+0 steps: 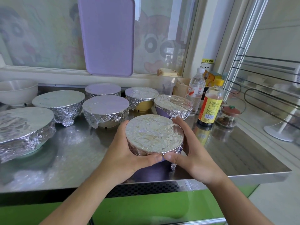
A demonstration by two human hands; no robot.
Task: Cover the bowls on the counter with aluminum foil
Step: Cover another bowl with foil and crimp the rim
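Observation:
A purple bowl with a foil cover (154, 135) sits near the front edge of the steel counter (78, 153). My left hand (128, 153) and my right hand (193, 153) wrap around its sides, thumbs pressing the foil under the rim at the front. Behind it stand several foil-covered bowls: a purple one (172, 105), a yellow one (141, 98), a cream one (105, 109), one at the back (103, 90), a fully wrapped one (59, 103) and a large pale green one (24, 127) at the far left. A white bowl (17, 91) at the back left has no foil.
Bottles stand at the right: a water bottle (195, 91), a yellow-capped sauce bottle (210, 105) and a small glass jar (228, 116). A purple cutting board (107, 34) leans on the window. A wire rack (266, 88) lies to the far right.

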